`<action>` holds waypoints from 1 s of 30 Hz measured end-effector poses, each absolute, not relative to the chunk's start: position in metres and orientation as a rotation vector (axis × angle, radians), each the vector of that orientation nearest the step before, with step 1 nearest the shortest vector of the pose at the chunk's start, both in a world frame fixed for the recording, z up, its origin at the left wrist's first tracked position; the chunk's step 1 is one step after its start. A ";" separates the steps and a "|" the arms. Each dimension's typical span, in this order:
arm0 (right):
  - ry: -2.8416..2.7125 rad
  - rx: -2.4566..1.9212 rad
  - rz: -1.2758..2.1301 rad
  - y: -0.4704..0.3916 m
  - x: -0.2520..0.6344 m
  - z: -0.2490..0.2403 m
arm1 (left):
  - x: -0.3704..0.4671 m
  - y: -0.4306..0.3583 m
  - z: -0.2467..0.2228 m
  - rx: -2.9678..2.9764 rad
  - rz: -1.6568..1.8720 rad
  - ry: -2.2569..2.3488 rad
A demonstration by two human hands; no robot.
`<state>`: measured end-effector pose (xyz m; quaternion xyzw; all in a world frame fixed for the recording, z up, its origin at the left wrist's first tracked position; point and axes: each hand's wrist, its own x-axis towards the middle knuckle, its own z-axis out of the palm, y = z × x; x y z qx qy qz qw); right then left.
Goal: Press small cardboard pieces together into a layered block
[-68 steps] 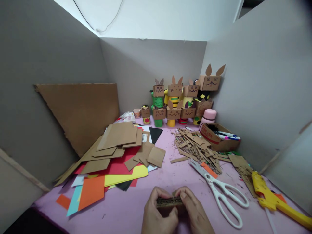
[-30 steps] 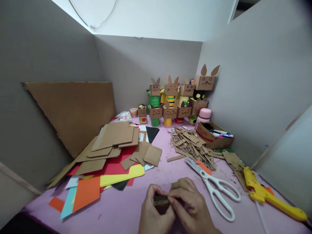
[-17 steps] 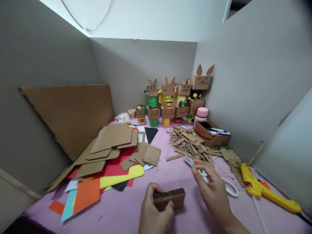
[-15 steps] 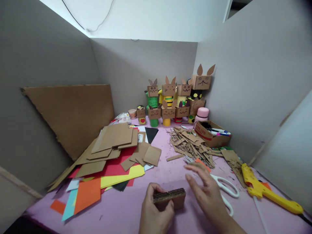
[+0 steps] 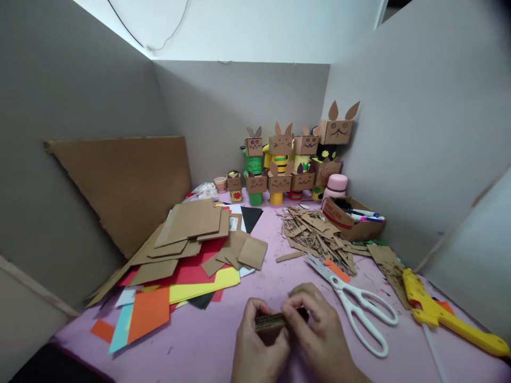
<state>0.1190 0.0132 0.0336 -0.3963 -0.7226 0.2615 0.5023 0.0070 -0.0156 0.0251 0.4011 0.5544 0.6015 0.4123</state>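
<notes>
A small stack of corrugated cardboard [image 5: 270, 322] is held upright over the front of the table, its fluted edge facing up. My left hand [image 5: 261, 340] grips its left end, thumb on the near face. On the right end, the thumb and fingers of my right hand [image 5: 315, 330] are closed around the cardboard, covering much of that end. White-handled scissors [image 5: 355, 306] lie to the right of my right hand, blades pointing away to the left.
Cardboard sheets [image 5: 191, 223] and coloured papers [image 5: 149, 314] lie left. Cardboard scraps [image 5: 311, 234] are piled behind the scissors, beside a box of pens [image 5: 353, 223]. A yellow glue gun [image 5: 447, 319] lies far right. Cardboard animal figures [image 5: 279, 181] stand at the back.
My right hand has moved left from beside the scissors and closed on the right end of the cardboard stack. The scissors are now uncovered. The view has shifted slightly.
</notes>
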 end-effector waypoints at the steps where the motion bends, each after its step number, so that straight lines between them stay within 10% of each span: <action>1: -1.633 -1.020 0.702 0.016 0.122 0.033 | 0.007 -0.016 0.027 1.029 1.518 1.417; 30: -1.142 -0.998 1.378 0.007 0.107 0.017 | -0.002 -0.019 0.013 1.012 1.554 1.229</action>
